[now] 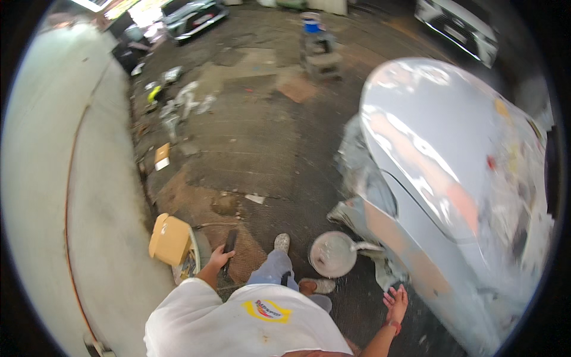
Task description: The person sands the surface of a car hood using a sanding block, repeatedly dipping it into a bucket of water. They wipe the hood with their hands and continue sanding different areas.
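Observation:
My left hand [220,256] is closed around a dark, narrow, block-like object [230,241], whose exact kind I cannot make out. It hangs low beside my left leg, close to a bin with a cardboard box on top. Nothing shows in my right hand [397,302], which has its fingers apart and a red band at the wrist. That hand is nearest to the side of a silver-grey car [416,238] with pinkish-brown patches on its panels, and does not appear to touch it. Crumpled sheeting [357,152] hangs along the car's front edge.
A round basin [333,254] of cloudy liquid stands by my feet. The cardboard box [169,239] sits against the pale wall [53,196] at left. Plastic scraps [184,98] litter the wall's foot. Farther off are a step stool [321,59] with a blue container and two parked cars.

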Tool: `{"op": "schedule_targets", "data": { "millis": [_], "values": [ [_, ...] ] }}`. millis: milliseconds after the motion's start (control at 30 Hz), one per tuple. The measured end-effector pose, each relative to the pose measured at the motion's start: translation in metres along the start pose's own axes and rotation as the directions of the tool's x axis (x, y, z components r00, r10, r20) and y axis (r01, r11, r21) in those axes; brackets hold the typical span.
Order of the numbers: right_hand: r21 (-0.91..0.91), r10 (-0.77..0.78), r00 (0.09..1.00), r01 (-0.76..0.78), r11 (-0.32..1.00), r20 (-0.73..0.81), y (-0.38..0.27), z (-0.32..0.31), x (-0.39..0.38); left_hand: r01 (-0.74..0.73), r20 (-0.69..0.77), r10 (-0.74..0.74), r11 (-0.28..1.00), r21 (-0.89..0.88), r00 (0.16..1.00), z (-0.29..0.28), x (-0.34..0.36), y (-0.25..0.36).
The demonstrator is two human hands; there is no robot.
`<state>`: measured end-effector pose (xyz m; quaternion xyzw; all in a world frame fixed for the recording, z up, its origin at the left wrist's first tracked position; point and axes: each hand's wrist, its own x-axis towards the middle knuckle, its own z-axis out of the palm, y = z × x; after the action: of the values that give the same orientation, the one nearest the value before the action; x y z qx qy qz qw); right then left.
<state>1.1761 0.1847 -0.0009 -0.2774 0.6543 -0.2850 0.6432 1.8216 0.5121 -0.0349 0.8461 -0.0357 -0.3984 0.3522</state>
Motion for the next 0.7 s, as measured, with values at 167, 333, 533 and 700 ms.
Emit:
{"op": "schedule_targets", "data": {
  "millis": [167, 333, 533, 700],
  "values": [
    [-0.858, 0.164, 0.863, -0.419, -0.297, -0.478, 0.152, -0.143, -0.049, 0.144, 0.099, -0.128, 0.975, -0.169, 0.987, 0.006, -0.045, -0.058],
    [-0.341, 0.064, 0.470, -0.721, 0.603, -0.880, 0.208, -0.196, -0.168, 0.106, 0.287, -0.073, 0.989, -0.102, 0.955, 0.000, 0.007, -0.087],
    [-0.328, -0.219, 0.290, -0.411, 0.851, -0.931, 0.194, -0.233, -0.255, 0.071, 0.226, -0.085, 0.995, 0.066, 0.970, 0.065, 0.053, 0.007],
    [-0.313, -0.302, 0.117, -0.098, 0.945, -0.946, 0.143, -0.236, -0.234, -0.113, 0.249, 0.113, 0.993, -0.016, 0.962, 0.082, 0.086, 0.092]
  ]
}}
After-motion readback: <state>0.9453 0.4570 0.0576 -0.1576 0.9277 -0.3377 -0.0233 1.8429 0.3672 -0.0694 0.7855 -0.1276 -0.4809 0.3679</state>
